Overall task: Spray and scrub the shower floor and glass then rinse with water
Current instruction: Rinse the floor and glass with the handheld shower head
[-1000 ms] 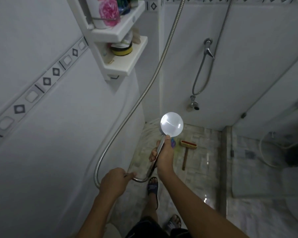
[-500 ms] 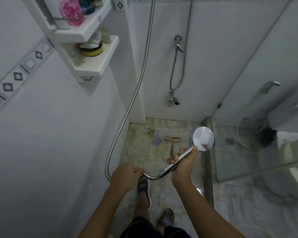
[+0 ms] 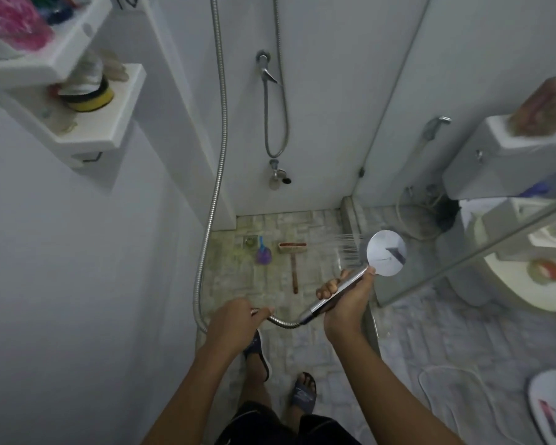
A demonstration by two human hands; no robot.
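Showerhead (image 3: 386,253) has swung right, near glass (image 3: 430,281) edge; jets (image 3: 350,248) now visible, aimed left. Right hand (image 3: 344,303) grip closed on its handle, left hand (image 3: 235,319) grip holds hose (image 3: 217,155). Rinsing likely underway.

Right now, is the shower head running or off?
Running. Fine streams of water fan out leftward from the face of the shower head, whose handle the right hand grips.

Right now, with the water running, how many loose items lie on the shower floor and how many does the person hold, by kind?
Wooden-handled brush, on floor: 1
Purple and blue tool, on floor: 1
Shower head, gripped by right hand: 1
Hose, gripped by left hand: 1
Total: 4
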